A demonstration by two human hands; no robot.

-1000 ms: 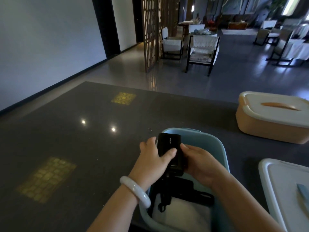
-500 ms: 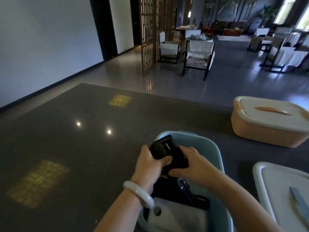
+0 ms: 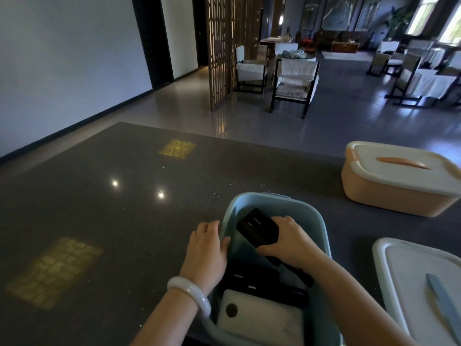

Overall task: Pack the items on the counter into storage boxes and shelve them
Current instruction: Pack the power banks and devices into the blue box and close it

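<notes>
Right hand (image 3: 290, 242) gripping a black power bank (image 3: 257, 227) inside the blue box (image 3: 321, 228); left hand (image 3: 205, 248) clasping the box's left rim, thumb inside.

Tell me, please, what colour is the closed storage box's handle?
Orange, on the white lid of the orange box; head view.

Two white-cushioned armchairs (image 3: 294, 83) are sitting out on the grey floor (image 3: 336, 116), just beside a wooden lattice screen (image 3: 224, 51). More chairs (image 3: 409, 78) are lining up to the far right, and windows (image 3: 446, 23) are glowing brightly at the back corner.
</notes>
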